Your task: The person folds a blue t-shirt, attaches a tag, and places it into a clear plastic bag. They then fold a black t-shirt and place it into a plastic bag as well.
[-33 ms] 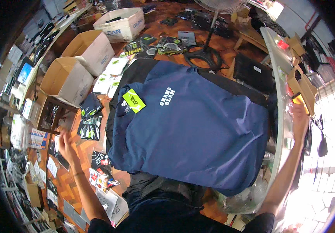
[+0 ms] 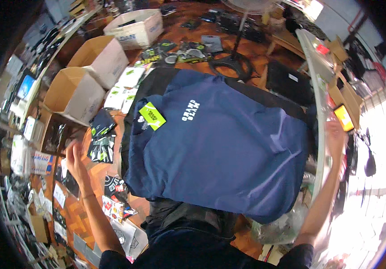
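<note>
A navy T-shirt [image 2: 233,157] with small white lettering on its chest lies spread over a black surface [image 2: 155,81] in front of me. On its neck area rests a lime-green tag card [image 2: 152,115]. My left hand [image 2: 75,159] hovers left of the shirt, fingers loosely apart and holding nothing visible. To the shirt's right, my right hand [image 2: 335,136] is at the edge of a side table, just below a yellow-faced flat item [image 2: 344,118] by a cardboard box. Motion blurs its fingers, so their grip does not show.
Open cartons [image 2: 74,96] stand at left, beside white packets [image 2: 123,85] and dark bagged garments [image 2: 102,150]. A pedestal fan [image 2: 233,65] stands beyond the shirt. The long side table [image 2: 311,67] runs along the right, with clear plastic bags [image 2: 276,228] under its near end.
The right hand has drawn down and left, away from the yellow-faced item, which now shows more fully. My left hand has shifted slightly up. The shirt stays in place.
</note>
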`<state>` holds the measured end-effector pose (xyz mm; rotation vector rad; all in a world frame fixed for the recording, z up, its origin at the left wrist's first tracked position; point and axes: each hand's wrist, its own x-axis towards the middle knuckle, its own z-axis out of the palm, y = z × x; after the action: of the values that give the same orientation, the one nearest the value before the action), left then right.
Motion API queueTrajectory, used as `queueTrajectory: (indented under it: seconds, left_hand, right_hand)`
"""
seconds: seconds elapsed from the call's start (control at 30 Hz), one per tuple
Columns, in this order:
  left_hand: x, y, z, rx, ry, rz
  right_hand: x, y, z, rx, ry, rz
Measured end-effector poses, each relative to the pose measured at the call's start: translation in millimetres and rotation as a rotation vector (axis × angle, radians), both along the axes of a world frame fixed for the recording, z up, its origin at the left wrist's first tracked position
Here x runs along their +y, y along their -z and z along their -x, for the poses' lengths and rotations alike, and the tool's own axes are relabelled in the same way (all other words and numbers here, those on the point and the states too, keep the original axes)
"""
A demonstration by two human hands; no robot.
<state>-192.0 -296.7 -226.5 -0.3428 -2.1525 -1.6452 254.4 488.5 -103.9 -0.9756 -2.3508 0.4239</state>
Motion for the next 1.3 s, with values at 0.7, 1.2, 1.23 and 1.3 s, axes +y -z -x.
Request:
queueTrajectory:
  seconds: [0.7, 1.2, 1.23, 1.3]
  left_hand:
    - [303, -31, 119, -0.734, 0.715, 0.987]
    - [273, -17, 111, -0.857, 0.772, -0.142]
    - [270, -18, 109, -0.936, 0.818, -0.151]
    - [268, -20, 106, -0.835, 0.788, -0.035]
  right_hand:
    - [-66, 146, -18, -0.062, 0.504, -0.024]
    - [-68, 108, -42, 0.707, 0.226, 0.683]
    - [-71, 108, -44, 0.556, 0.182, 0.491]
    - [-75, 107, -49, 0.195, 0.205, 0.397]
